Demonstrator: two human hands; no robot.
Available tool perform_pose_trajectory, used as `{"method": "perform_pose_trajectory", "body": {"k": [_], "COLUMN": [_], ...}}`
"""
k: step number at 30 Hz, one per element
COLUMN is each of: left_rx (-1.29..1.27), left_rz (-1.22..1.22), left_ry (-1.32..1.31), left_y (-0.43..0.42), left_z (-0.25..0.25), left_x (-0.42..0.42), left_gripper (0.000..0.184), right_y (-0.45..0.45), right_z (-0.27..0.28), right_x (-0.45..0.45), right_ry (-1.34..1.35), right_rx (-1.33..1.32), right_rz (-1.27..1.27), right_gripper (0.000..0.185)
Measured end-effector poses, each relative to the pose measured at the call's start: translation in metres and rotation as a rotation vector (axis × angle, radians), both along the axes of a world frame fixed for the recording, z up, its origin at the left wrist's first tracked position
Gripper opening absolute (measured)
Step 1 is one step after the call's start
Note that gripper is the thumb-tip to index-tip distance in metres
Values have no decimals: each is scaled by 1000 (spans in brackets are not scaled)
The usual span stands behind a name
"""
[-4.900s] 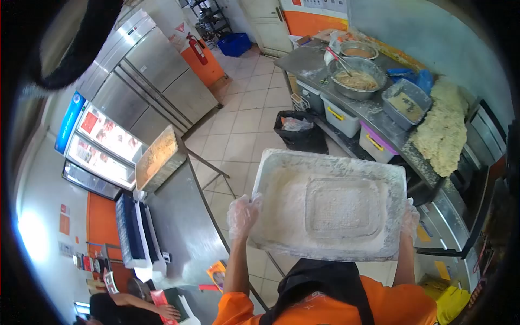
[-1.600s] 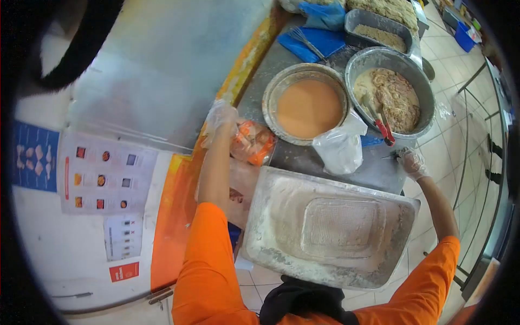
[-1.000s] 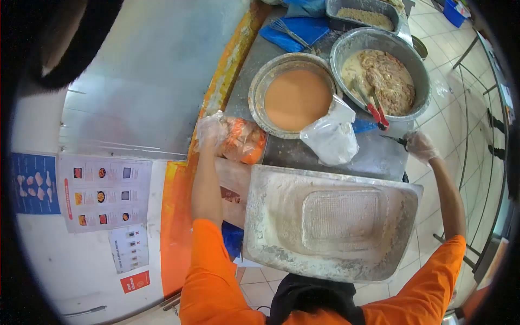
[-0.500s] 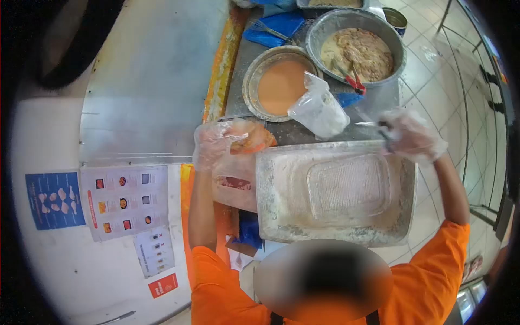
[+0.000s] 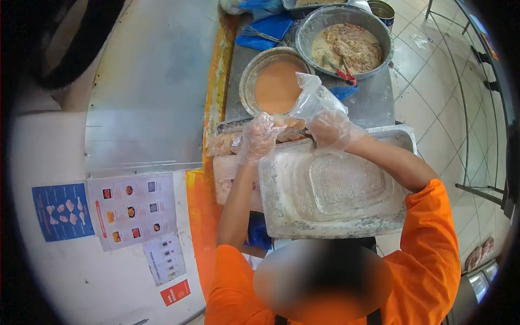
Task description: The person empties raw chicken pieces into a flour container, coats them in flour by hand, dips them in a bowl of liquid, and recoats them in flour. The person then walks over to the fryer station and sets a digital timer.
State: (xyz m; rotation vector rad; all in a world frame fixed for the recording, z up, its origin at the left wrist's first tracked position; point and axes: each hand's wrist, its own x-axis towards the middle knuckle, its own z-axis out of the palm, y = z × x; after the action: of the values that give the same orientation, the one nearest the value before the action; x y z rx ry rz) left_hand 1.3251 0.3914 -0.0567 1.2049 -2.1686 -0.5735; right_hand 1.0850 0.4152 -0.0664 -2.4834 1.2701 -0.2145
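Observation:
My left hand, in a clear plastic glove, is closed on a clear plastic bag of raw orange-pink meat, its fingertips pinching near the bag's upper edge. My right hand, gloved the same way, grips a knife by its dark handle close to the bag's right end. The blade is hard to make out here. Below both hands sits a large grey tub coated with white flour, a ridged rectangular imprint in it. More packed meat lies left of the tub, partly behind my left forearm.
Behind my hands stand a bowl of orange batter, a crumpled clear bag and a big metal basin of meat in pale liquid, red-handled tongs in it. A whisk lies on blue plastic. A wall borders the left.
My right hand has swung left with the knife, from the tub's right side to beside the bag. My left hand has shifted right, along the bag, and the two hands are now close together.

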Motion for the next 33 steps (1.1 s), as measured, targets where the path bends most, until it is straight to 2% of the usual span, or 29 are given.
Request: {"method": "perform_pose_trajectory", "body": {"k": [2, 5, 8, 11, 14, 17, 20, 23, 26, 27, 30, 32, 33], "left_rx": [-17, -95, -140, -180, -175, -75, 41, -431, -180, -168, -91, 25, 288], "left_rz": [21, -4, -52, -104, -170, -98, -42, -208, -156, -141, -118, -146, -5], "left_ry": [22, -74, -134, -75, -72, -202, 21, -59, 4, 29, 86, 113, 24], "left_y": [-3, -6, -6, -7, -13, -18, -21, -29, -25, -24, -21, -17, -9], "left_z": [-2, -12, -8, -9, -19, -3, -13, -38, -46, -45, -31, -13, 4], "left_x": [-7, -9, -20, -28, -28, -22, -8, -1, -3, -7, -24, -43, -63], "left_gripper": [15, 14, 15, 15, 15, 12, 5, 8, 9, 8, 7, 7, 9], "right_y": [4, 1, 2, -3, -15, -28, -23, -16, -11, -10, -8, 18, 28], "right_z": [-10, 14, 2, -14, -30, -41, -12, -11, -35, -38, -42, -90, -114], "right_x": [-3, -5, 5, 10, 9, 26, 9, 20, 33, 41, 59, 105, 129], "right_ry": [-36, 91, 37, -154, -322, -12, 4, -67, -268, -271, -290, -691, -893], "right_rx": [-48, 145, 27, -115, -428, -203, -87, -22, -151, -79, -42, -106, -140], "right_rz": [-54, 4, -25, 8, 107, 81, 172, 99, 108, 67, -33, -240, -341], "right_gripper": [36, 38, 41, 39, 34, 37, 41, 40, 38, 40, 32, 26, 23]}}
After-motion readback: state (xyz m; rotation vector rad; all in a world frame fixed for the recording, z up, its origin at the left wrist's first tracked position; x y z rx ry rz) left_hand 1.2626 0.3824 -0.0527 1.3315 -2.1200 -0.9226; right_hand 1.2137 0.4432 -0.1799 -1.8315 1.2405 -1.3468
